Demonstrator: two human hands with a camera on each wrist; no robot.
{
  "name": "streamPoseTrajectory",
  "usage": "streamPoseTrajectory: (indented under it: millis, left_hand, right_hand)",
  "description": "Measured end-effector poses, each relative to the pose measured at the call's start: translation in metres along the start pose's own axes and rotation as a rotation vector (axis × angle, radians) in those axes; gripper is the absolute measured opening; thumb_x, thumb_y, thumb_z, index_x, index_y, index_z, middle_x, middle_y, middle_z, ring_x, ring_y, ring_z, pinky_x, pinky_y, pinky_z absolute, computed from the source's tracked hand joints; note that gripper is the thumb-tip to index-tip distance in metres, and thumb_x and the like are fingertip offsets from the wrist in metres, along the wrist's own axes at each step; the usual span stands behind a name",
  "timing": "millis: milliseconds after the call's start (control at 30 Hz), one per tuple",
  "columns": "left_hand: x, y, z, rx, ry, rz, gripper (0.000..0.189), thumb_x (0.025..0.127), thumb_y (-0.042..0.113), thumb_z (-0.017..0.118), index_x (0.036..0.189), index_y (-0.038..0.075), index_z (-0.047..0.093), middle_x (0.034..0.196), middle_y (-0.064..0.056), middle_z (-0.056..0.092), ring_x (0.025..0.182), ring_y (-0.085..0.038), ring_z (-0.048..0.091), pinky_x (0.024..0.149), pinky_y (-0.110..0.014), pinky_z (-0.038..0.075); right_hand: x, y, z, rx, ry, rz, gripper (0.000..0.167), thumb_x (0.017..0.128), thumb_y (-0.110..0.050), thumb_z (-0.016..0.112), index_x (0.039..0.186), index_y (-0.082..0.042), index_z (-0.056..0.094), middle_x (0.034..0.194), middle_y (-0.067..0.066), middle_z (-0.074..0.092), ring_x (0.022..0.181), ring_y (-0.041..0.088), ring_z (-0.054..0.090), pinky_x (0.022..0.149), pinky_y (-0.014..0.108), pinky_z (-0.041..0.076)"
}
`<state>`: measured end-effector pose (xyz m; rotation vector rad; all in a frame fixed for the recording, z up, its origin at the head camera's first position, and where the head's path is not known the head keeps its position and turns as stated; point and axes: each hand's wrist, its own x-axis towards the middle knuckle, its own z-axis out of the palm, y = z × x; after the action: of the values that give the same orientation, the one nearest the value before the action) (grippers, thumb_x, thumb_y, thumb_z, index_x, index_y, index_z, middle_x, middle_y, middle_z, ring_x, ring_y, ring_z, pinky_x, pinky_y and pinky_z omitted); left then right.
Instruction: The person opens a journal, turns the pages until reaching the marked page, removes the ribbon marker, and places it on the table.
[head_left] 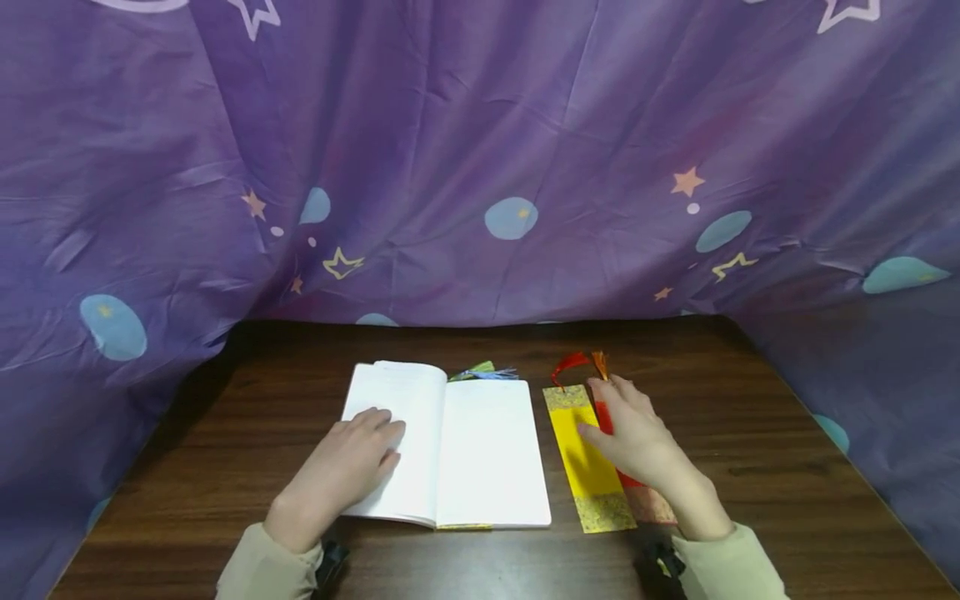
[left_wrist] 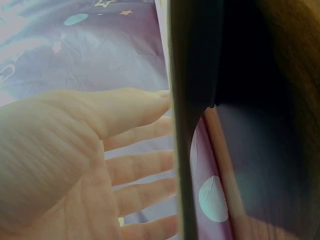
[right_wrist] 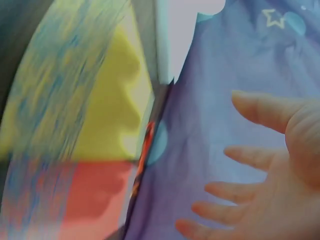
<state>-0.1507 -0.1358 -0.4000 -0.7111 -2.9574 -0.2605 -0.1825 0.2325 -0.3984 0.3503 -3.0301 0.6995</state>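
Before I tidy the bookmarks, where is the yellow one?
In the head view, the yellow bookmark lies right of the open book, just left of the red bookmark.

Glare on near tabletop, washed-out pages, blurred bookmarks in the right wrist view

Left hand and right hand, fingers relaxed.
In the head view, the left hand lies toward 7 o'clock, its fingers aimed between 1 and 2; the right hand lies toward 4, reaching between 10 and 11, its thumb well apart from the fingers.
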Motion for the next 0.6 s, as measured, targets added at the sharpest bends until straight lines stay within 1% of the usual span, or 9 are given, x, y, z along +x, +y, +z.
streamPoseTrajectory:
  millis: [100,233,367,433,600]
  left_hand:
    - [0.000,-0.001,0.000,0.000,0.008,0.005,0.029,0.091,0.015,0.066,0.117,0.003,0.066,0.122,-0.020,0.061,0.118,-0.037,0.055,0.096,-0.057,0.046]
    - [0.000,-0.001,-0.001,-0.006,0.015,0.015,0.029,0.091,0.015,0.067,0.117,0.002,0.066,0.121,-0.020,0.061,0.117,-0.037,0.055,0.095,-0.056,0.047]
    - [0.000,-0.001,0.000,-0.001,0.013,0.017,0.029,0.091,0.015,0.067,0.117,0.002,0.066,0.121,-0.020,0.061,0.117,-0.037,0.055,0.095,-0.056,0.047]
    - [0.001,-0.001,0.001,0.003,0.006,0.010,0.029,0.091,0.015,0.067,0.117,0.003,0.066,0.121,-0.020,0.061,0.117,-0.037,0.055,0.095,-0.056,0.047]
    - [0.001,-0.001,0.001,-0.002,-0.013,-0.010,0.030,0.091,0.016,0.067,0.118,0.003,0.066,0.122,-0.019,0.061,0.118,-0.036,0.055,0.096,-0.056,0.046]
  right_hand:
    - [0.001,-0.014,0.006,0.025,-0.006,-0.058,0.067,0.092,-0.027,0.068,0.147,-0.004,0.039,0.151,0.033,0.023,0.136,0.057,0.018,0.099,0.077,0.024]
    - [0.002,-0.028,0.017,0.013,-0.006,-0.111,0.066,0.090,-0.026,0.072,0.145,-0.005,0.043,0.150,0.032,0.027,0.135,0.053,0.027,0.098,0.073,0.032]
    - [0.001,-0.039,0.029,-0.007,-0.029,-0.138,0.065,0.086,-0.025,0.075,0.142,-0.006,0.048,0.149,0.028,0.032,0.136,0.048,0.030,0.101,0.069,0.034]
    - [0.001,-0.045,0.035,-0.022,-0.062,-0.152,0.065,0.085,-0.026,0.077,0.141,-0.006,0.050,0.149,0.026,0.034,0.135,0.045,0.033,0.103,0.065,0.036]
    - [0.000,-0.060,0.048,-0.044,-0.198,-0.183,0.069,0.079,-0.028,0.082,0.138,-0.007,0.053,0.150,0.022,0.037,0.136,0.041,0.035,0.108,0.058,0.035]
